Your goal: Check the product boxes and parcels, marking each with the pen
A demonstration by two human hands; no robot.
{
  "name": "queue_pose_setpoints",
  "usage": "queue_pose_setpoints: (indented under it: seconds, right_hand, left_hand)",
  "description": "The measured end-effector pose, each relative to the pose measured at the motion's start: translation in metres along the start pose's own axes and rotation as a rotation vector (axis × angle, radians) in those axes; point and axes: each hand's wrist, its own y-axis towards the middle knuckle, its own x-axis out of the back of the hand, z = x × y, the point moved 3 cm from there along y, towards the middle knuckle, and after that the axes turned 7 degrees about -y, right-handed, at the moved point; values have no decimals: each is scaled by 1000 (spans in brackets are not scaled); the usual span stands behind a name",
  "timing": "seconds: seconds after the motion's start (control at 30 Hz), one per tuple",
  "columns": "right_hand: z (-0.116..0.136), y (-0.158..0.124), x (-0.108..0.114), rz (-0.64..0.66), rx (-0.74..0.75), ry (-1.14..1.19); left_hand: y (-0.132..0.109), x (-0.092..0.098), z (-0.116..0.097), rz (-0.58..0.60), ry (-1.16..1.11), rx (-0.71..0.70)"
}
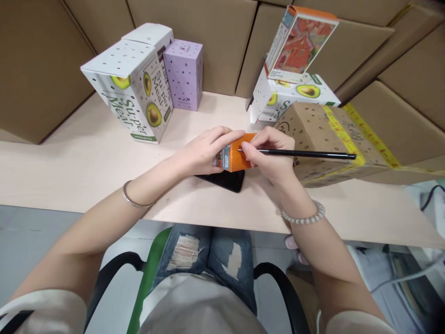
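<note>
My left hand (205, 149) is closed around a small orange box (238, 160) with a blue printed side. Pinched in my right hand (273, 155) is a slim black pen-like stick (313, 153), its thin tip at the orange face and its long end pointing right. Whether the tip touches the box I cannot tell. My right fingers rest at the box's upper right edge. Beneath both hands a black phone (229, 180) lies flat on the pale table (86, 171), partly hidden by the box and my left hand.
White avocado-print boxes (121, 93) and a purple box (186, 76) stand at the back left. At the back right, an orange box with a picture (302, 41) stands on another avocado-print box (295, 95). A yellow-taped carton (313, 134) sits right of my hand. Large cartons (198, 37) line the back.
</note>
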Motion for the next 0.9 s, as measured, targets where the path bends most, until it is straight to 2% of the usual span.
queue_pose_setpoints:
  seconds: [0.27,0.43,0.53,0.6,0.77,0.9]
  right_hand:
    - [1,-1,0,-79,81,-126]
    - [0,-1,-1,43,61,-61]
    - [-5,0,2,16,41,-149]
    - [-9,2,4,29,4,-336]
    - [-18,4,1,307,-292,-961]
    - [-18,2,-5,547,-459,-1209]
  left_hand:
    - [0,0,-2,-4,27,0]
    - [0,2,2,-14,65,-41]
    - [-3,8,14,-27,149,58]
    - [-6,13,25,-59,198,140]
    - [-17,25,49,-164,195,200]
    - [-20,30,55,-164,235,316]
